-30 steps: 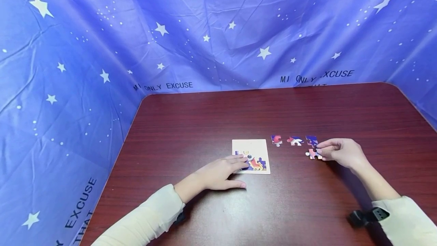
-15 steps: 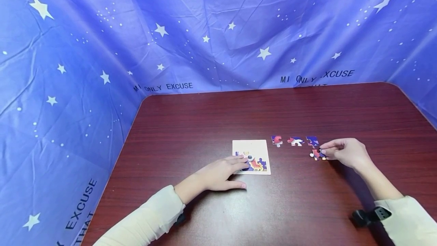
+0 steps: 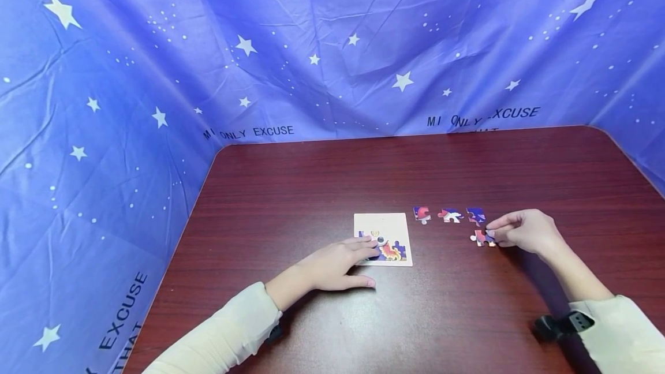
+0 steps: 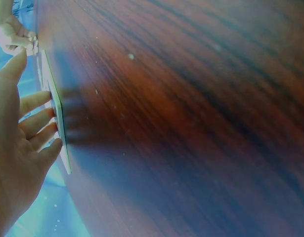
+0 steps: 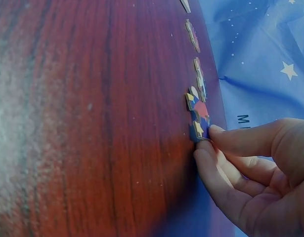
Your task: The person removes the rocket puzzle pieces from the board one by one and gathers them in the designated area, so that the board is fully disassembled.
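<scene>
My left hand (image 3: 335,263) rests with straight fingers on a square, pale puzzle board (image 3: 381,221); part of its picture lies under the fingers. Several fitted puzzle pieces fill the board's lower part, and its upper part is bare. At the right, my right hand (image 3: 530,234) pinches a red and purple puzzle piece (image 3: 483,239) by its right edge, between thumb and fingers. In the right wrist view this puzzle piece (image 5: 200,109) is tilted up at the fingertips; whether it touches the table I cannot tell.
Three loose puzzle pieces lie in a row right of the board: a red one (image 3: 422,214), a red and white one (image 3: 449,216) and a purple one (image 3: 475,215). A blue star-patterned curtain (image 3: 332,74) hangs behind the dark red table (image 3: 291,189).
My right hand has shifted slightly right with its piece, which has turned a little and drawn away from the purple piece. My left hand has stayed on the board.
</scene>
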Demonstrator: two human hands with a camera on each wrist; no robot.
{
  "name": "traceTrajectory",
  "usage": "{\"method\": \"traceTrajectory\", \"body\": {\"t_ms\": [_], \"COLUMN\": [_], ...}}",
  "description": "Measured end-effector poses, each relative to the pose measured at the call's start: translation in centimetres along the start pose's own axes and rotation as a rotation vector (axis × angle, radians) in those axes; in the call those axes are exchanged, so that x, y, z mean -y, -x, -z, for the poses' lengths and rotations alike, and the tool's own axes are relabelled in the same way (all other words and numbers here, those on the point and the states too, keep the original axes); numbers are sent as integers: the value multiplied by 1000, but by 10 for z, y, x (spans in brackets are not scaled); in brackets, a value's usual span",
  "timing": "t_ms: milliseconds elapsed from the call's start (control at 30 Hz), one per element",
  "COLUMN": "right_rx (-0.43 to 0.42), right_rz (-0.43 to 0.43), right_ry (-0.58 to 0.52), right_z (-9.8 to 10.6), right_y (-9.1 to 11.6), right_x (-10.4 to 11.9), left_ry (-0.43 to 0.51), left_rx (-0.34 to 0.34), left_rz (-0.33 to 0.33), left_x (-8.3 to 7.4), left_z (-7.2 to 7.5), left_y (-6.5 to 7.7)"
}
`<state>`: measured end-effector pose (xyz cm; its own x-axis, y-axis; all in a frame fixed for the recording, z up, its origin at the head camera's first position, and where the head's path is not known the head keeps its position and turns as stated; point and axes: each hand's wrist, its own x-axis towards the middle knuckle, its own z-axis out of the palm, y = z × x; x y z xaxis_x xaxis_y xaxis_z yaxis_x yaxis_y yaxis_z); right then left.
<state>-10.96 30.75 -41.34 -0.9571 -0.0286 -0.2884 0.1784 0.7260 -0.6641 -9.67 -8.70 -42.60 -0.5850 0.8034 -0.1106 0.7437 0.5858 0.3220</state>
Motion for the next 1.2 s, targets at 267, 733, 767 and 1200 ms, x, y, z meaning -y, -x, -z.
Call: {"method": "traceTrajectory", "body": {"t_ms": [267,733,767,1200], "right_rx": [72,73,73,73], "right_rz": [-38,-8,-8,-9], "right_ry": [-139,-90,-93,-107], "right_z": [3,6,5,6], "right_y": [-3,-4,-4,-4], "right_x": [0,-1,-1,0], "left_ry": [3,0,0,1], "left_rx": [-5,4,4,-9], "left_rz": [-6,0,-1,-12], "left_x": [-1,-1,-1,0], "left_z": [0,0,0,-1], "left_y": [0,0,1,0]}}
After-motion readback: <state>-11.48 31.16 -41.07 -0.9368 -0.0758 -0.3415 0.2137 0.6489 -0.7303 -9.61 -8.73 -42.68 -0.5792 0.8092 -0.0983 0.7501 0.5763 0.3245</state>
